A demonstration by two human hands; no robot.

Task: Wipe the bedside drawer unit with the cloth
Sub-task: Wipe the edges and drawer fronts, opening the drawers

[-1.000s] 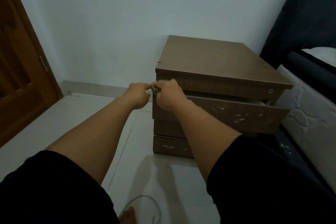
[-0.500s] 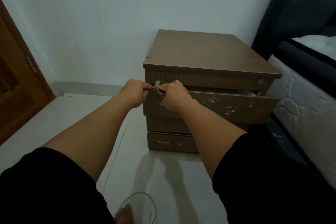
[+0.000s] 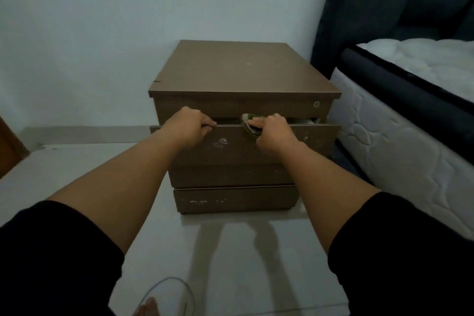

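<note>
Currently mid-wipe on the top edge of the second drawer front (image 3: 269, 145) of the brown wood-laminate bedside drawer unit (image 3: 243, 72). Left hand (image 3: 191, 128) curled over that edge near its left end, fingers hooked inside, holding nothing else; looks like bracing the pulled-out drawer. Right hand (image 3: 272, 133) closed around a small bunched olive-green cloth (image 3: 248, 126), grip tight, cloth pressed on the drawer lip just right of centre, part of it draped down the front face. Drawer slightly open; pale contents barely visible in the gap at right, cannot tell what. Progress, as a judgement: early to middle. White smears and scuffs present on the second drawer front and on the bottom drawer front (image 3: 236, 200), so those faces read as not done. Top panel shows a few faint specks; cannot tell whether wiped. Lip to the right of the cloth likely pending, then drawer faces, sides, top. Unit sits on pale tiled floor (image 3: 230, 264), against the wall, just beside the quilted white mattress (image 3: 384, 156) at right. Thin grey cable (image 3: 166, 287) loops on the floor near a bare foot (image 3: 148, 308), well apart from the unit.
</note>
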